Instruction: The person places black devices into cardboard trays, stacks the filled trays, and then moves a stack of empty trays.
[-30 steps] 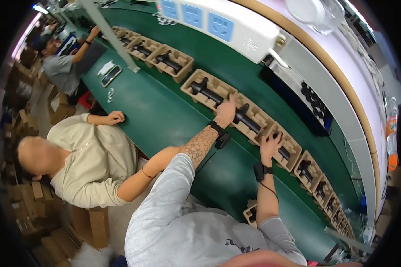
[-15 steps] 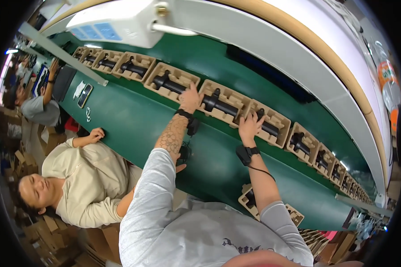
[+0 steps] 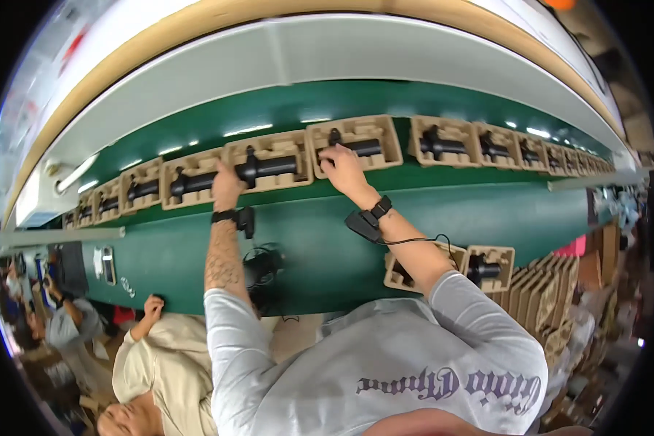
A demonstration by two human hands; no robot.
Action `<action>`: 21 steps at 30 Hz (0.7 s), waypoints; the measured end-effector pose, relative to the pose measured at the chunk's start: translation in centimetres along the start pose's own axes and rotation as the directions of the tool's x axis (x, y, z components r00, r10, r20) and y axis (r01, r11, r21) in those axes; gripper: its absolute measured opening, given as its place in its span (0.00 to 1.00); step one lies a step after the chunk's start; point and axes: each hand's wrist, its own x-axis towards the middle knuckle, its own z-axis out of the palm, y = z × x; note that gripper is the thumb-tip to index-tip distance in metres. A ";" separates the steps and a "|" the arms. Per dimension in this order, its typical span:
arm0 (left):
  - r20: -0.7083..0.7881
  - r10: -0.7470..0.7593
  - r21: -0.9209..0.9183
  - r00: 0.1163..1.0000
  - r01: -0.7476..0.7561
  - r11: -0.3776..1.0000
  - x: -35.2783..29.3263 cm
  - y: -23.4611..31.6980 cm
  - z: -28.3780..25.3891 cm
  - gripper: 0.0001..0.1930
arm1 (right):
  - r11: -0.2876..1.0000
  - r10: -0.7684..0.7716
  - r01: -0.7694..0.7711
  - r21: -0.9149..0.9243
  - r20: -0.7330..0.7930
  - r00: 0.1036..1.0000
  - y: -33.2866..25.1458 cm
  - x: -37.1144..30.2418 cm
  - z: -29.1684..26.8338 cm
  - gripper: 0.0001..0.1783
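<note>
While the green belt (image 3: 414,218) carries a long row of brown pulp trays across my view, I work at the two nearest ones. Each tray cradles a black tool lying lengthwise in its moulded recess. My left hand (image 3: 227,185) rests on the left tray (image 3: 269,161), fingers curled over the near end of its tool (image 3: 258,168); I cannot tell whether that grip is truly closed on it or only pressing down. My right hand (image 3: 339,166) reaches into the right tray (image 3: 356,142), fingertips pinching the left end of its tool (image 3: 360,147), so that grip looks closed on the tool. Both wrists carry black bands, with a cable trailing from the right one. To do this well, I judge each tool should be pushed flat into its recess, ends seated, without lifting the light tray off the belt. Below the belt, two spare trays (image 3: 487,265) sit by my right elbow.
</note>
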 end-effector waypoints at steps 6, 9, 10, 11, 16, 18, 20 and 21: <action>-0.133 -0.081 0.040 0.988 0.087 0.995 -1.3 0.8 0.8 0.23 | 0.998 -0.017 -0.004 -0.058 -0.366 0.931 6.1 -0.2 -9.7 0.19; -0.206 -0.347 0.020 0.915 0.359 0.933 -1.4 3.9 0.0 0.25 | 0.926 0.119 -0.168 -0.338 -0.162 0.980 12.9 1.1 -9.7 0.24; -0.143 -0.334 0.090 0.932 0.348 0.933 -1.4 8.3 -1.5 0.28 | 0.927 0.085 -0.164 -0.338 -0.237 0.968 14.9 0.2 -10.1 0.28; -0.091 -0.382 0.094 0.920 0.390 0.916 -1.7 10.5 -2.9 0.40 | 0.930 0.075 -0.156 -0.333 -0.243 0.967 14.8 0.0 -10.6 0.28; -0.280 -0.375 0.000 0.884 0.390 0.921 -1.6 9.0 -1.5 0.26 | 0.920 0.110 -0.150 -0.363 -0.127 0.986 13.9 -1.5 -11.5 0.35; -0.279 -0.369 -0.079 0.887 0.362 0.929 -1.7 6.9 -1.0 0.21 | 0.901 0.244 -0.247 -0.357 -0.053 0.968 12.2 -1.8 -11.9 0.34; -0.223 -0.342 -0.075 0.913 0.334 0.940 -1.2 7.1 -1.4 0.18 | 0.857 -0.003 -0.108 -0.504 -0.215 0.977 12.3 -2.7 -11.3 0.31; -0.164 -0.328 -0.070 0.930 0.321 0.945 -0.9 7.2 -1.8 0.16 | 0.751 -0.270 0.000 -0.661 -0.306 0.913 12.2 -2.8 -11.2 0.28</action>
